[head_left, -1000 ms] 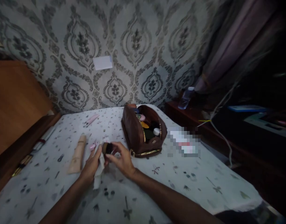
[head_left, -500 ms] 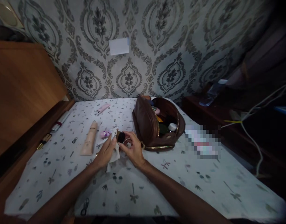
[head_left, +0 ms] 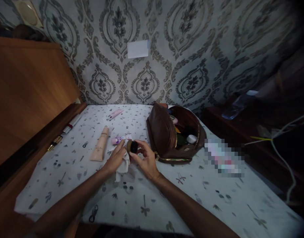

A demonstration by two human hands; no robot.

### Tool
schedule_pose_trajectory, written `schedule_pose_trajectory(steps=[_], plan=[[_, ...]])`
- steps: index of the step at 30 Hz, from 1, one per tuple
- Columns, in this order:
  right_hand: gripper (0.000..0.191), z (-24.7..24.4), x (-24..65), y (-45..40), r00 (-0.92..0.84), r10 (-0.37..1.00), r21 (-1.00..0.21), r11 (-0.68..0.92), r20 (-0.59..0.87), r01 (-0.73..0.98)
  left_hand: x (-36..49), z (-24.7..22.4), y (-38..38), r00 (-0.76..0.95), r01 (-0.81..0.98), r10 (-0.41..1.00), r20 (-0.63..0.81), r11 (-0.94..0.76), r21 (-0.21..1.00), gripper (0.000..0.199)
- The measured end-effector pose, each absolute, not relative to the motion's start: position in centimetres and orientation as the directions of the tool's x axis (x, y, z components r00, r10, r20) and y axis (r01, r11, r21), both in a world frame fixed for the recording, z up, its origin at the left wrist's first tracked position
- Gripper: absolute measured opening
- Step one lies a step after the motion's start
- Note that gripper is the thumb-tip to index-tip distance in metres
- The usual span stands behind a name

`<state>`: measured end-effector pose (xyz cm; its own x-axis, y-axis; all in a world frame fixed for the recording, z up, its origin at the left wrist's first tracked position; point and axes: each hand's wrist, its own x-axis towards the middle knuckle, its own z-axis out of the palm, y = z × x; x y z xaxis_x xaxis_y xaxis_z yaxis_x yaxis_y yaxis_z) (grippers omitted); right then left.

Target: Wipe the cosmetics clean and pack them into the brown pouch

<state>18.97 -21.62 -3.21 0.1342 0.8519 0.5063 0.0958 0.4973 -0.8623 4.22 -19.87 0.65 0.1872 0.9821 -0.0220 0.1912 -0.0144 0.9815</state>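
Observation:
A small jar with a black lid [head_left: 133, 146] is between my two hands, its lid facing right. My right hand [head_left: 147, 161] is closed on the lid side with thumb and fingers. My left hand [head_left: 115, 159] presses a white cloth [head_left: 124, 165] against the jar's left side, and the cloth hangs below the fingers. Just behind my left hand lies a pink and purple tube [head_left: 116, 140], partly covered. A beige tube [head_left: 100, 144] lies to the left. The open brown bag [head_left: 162, 132], with several items inside, stands right of my right hand.
A pink tube [head_left: 116, 114] lies toward the wall. Gold and silver tubes [head_left: 55, 142] line the left edge of the patterned cloth by a wooden panel [head_left: 33, 72]. A blurred-out packet [head_left: 223, 158] lies right of the bag. Further right are a clear bottle [head_left: 238, 105] and white cables.
The whole view has shifted, so things appear further right. More of the jar's body now shows beside the cloth, and both hands remain on it.

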Motion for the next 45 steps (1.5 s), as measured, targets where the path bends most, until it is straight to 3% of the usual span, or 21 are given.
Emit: schedule_pose_trajectory(steps=[4,7,11,14,17,22,29,32,39,45], plan=[[0.040,-3.6,19.0,-21.6,0.128,0.866,-0.875,0.475,0.484,0.098,4.2,0.7,-19.8,0.301,0.210,0.954,-0.003,-0.063,0.976,0.034],[0.043,-3.8,19.0,-21.4,0.139,0.875,-0.886,0.457,0.463,0.078,4.0,0.8,-19.5,0.315,0.264,0.932,0.179,-0.267,0.927,0.026],[0.042,-3.7,18.9,-21.3,0.165,0.898,-0.910,0.414,0.407,-0.008,3.6,0.4,-19.2,0.343,0.408,0.829,0.441,-0.555,0.725,0.019],[0.040,-3.2,19.0,-21.3,0.195,0.923,-0.929,0.356,0.332,-0.100,3.3,0.0,-19.3,0.448,0.476,0.742,0.499,-0.670,0.569,0.023],[0.040,-2.8,19.2,-21.2,0.198,0.944,-0.944,0.296,0.266,-0.146,3.2,-0.6,-19.4,0.518,0.520,0.695,0.499,-0.719,0.461,0.025],[0.043,-3.2,19.4,-20.9,0.194,0.950,-0.953,0.272,0.243,-0.137,3.1,-0.6,-19.3,0.480,0.495,0.663,0.574,-0.745,0.446,0.022],[0.051,-4.6,19.3,-20.7,0.086,0.927,-0.929,0.357,0.366,0.099,3.0,0.4,-19.7,0.514,0.565,0.600,0.612,-0.774,0.284,0.033],[0.048,-4.4,19.2,-20.8,0.041,0.931,-0.923,0.352,0.362,0.154,2.9,0.5,-19.4,0.487,0.583,0.633,0.602,-0.749,0.315,0.030],[0.041,-3.8,19.0,-21.2,-0.026,0.899,-0.863,0.429,0.438,0.268,3.0,0.8,-18.8,0.437,0.485,0.766,0.472,-0.642,0.594,0.027],[0.034,-3.6,19.0,-21.2,-0.020,0.868,-0.810,0.472,0.497,0.349,3.3,0.8,-19.2,0.477,0.418,0.762,0.439,-0.636,0.649,0.031]])
